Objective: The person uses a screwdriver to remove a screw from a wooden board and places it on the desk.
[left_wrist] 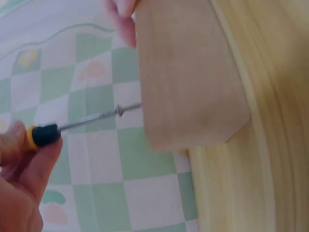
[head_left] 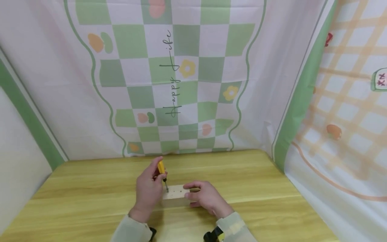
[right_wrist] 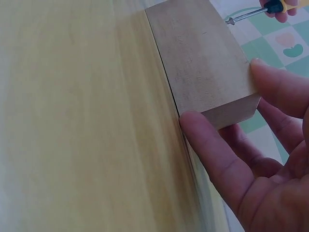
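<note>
The right hand grips the right end of a wooden block on the table; towards the left end, the left hand holds a screwdriver (yellow-handled) against a screw. Checked cloth shows beyond.

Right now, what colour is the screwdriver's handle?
The handle is yellow with a black lower end; the head view shows it best.

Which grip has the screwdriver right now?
The left grip: it holds the yellow-handled screwdriver, while the right grip holds only the wooden block.
</note>
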Tool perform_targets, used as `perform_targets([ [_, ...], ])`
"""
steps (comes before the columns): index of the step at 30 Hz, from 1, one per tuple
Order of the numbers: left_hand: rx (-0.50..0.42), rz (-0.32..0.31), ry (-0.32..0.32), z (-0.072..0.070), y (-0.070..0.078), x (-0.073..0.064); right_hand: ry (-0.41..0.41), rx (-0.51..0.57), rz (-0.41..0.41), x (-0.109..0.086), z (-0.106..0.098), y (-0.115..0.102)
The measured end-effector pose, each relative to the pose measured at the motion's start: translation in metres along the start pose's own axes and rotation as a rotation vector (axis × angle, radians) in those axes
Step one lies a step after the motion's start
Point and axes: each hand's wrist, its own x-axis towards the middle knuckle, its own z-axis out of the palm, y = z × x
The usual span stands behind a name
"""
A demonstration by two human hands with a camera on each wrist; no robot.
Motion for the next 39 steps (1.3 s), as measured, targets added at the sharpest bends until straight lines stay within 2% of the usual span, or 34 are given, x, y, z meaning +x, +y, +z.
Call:
perform_targets([
  [2,0.002,0.008,-0.011,0.001,0.000,0.001,-0.002,0.000,-0.004,0.000,-0.001,0.001],
  [4,-0.027,0.008,-0.057,-0.002,0.000,0.002,-0.005,0.000,-0.007,0.000,-0.002,0.001],
  [8,-0.151,0.005,-0.166,-0.011,-0.003,0.007,-0.006,0.006,-0.008,0.000,-0.001,0.001],
  [11,-0.224,-0.019,-0.208,-0.015,-0.003,0.010,-0.005,0.009,-0.008,0.000,-0.001,0.002],
  [14,-0.242,-0.037,-0.184,-0.014,-0.002,0.011,-0.002,0.007,-0.008,0.000,0.000,0.002],
  [18,-0.192,-0.013,-0.066,-0.006,0.000,0.009,0.000,0.005,-0.006,0.001,0.000,0.003],
  [22,-0.064,0.026,0.074,0.003,0.008,0.005,0.004,0.006,-0.003,0.001,0.000,0.004],
  [26,0.077,0.003,0.145,0.012,0.016,0.002,0.004,0.013,-0.006,0.002,-0.001,0.004],
  [30,0.150,-0.060,0.150,0.019,0.021,-0.001,0.007,0.014,-0.014,0.002,-0.001,0.005],
  [32,0.170,-0.062,0.158,0.022,0.023,-0.002,0.010,0.009,-0.017,0.002,-0.001,0.005],
  [36,0.211,0.003,0.143,0.021,0.023,-0.003,0.010,0.009,-0.019,0.002,-0.001,0.004],
  [39,0.207,0.082,0.050,0.012,0.017,-0.001,-0.003,0.019,-0.015,0.002,-0.002,0.004],
])
